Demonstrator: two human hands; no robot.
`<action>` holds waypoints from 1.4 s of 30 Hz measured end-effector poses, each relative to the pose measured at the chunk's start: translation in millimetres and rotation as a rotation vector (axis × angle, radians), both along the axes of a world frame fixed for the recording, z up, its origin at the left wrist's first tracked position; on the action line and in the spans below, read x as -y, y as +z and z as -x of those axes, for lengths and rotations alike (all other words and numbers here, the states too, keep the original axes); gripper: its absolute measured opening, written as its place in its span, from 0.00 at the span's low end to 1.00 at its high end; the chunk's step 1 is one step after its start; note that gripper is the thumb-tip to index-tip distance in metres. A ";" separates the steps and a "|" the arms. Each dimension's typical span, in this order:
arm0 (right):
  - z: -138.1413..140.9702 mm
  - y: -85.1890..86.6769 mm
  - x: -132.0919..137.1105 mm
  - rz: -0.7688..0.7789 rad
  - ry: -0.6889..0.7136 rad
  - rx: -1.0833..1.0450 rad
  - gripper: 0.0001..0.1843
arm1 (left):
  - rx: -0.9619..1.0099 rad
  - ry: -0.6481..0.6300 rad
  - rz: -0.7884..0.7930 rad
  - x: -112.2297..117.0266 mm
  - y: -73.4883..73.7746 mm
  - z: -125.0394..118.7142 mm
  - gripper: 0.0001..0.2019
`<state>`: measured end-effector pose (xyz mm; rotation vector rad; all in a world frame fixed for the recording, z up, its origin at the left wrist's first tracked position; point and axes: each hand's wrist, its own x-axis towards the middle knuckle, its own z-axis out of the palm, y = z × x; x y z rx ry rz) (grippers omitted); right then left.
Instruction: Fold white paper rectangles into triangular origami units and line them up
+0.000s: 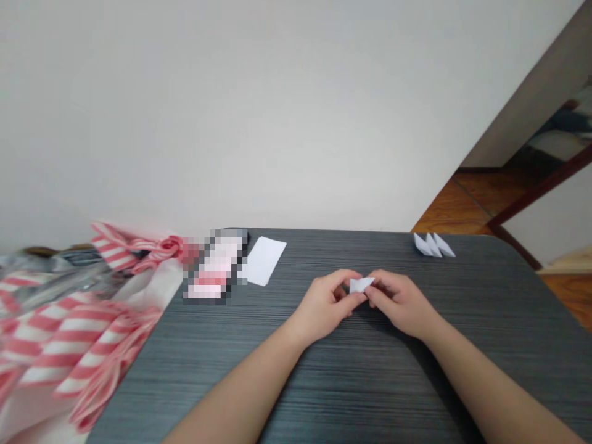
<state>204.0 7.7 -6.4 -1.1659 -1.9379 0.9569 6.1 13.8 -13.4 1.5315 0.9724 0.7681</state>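
Between my two hands, just above the dark table (333, 376), is a small piece of folded white paper (361, 285) with pointed corners. My left hand (329, 303) pinches its left side between thumb and fingers. From the other side, my right hand (401, 302) grips its right end the same way. The fingertips cover part of the paper, so its full shape is hidden. Several folded white paper pieces (432, 245) stand in a row near the table's back right. A stack of flat white paper sheets (266, 260) lies toward the back left.
A pixelated flat object (216, 265) with a dark border lies left of the sheets. Red-and-white striped cloth (78, 333) is heaped beyond the table's left edge. A pale wall (277, 117) rises behind the table; a wooden floor (456, 200) shows at right.
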 end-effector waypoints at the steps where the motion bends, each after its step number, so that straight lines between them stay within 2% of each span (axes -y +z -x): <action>1: 0.0 0.0 -0.2 -0.015 0.000 0.013 0.08 | 0.002 0.003 -0.001 0.1 0.5 -0.3 0.14; 10: 0.7 -0.1 -0.4 -0.043 0.009 0.060 0.11 | 0.108 -0.019 0.114 0.5 1.7 -2.6 0.13; 17: 0.4 -1.0 1.4 -0.072 -0.092 0.097 0.07 | 0.200 0.001 0.184 0.6 1.4 -3.2 0.12; 21: -1.0 -3.6 3.0 -0.010 -0.038 0.051 0.07 | 0.220 -0.001 0.195 0.2 1.2 -3.7 0.14; 27: 0.6 -2.0 2.9 -0.010 0.022 0.090 0.08 | 0.209 -0.021 0.204 -0.9 -1.2 -2.6 0.15; 34: 3.0 0.5 1.5 -0.073 0.023 0.164 0.12 | 0.119 0.017 0.138 -0.2 -0.5 -2.6 0.14; 39: 3.9 0.7 0.0 -0.073 0.027 0.205 0.07 | 0.024 0.048 0.025 1.8 2.8 -3.5 0.12; 42: 4.3 -0.2 -1.1 -0.082 0.034 0.222 0.09 | -0.015 0.046 -0.023 2.6 4.1 -3.5 0.11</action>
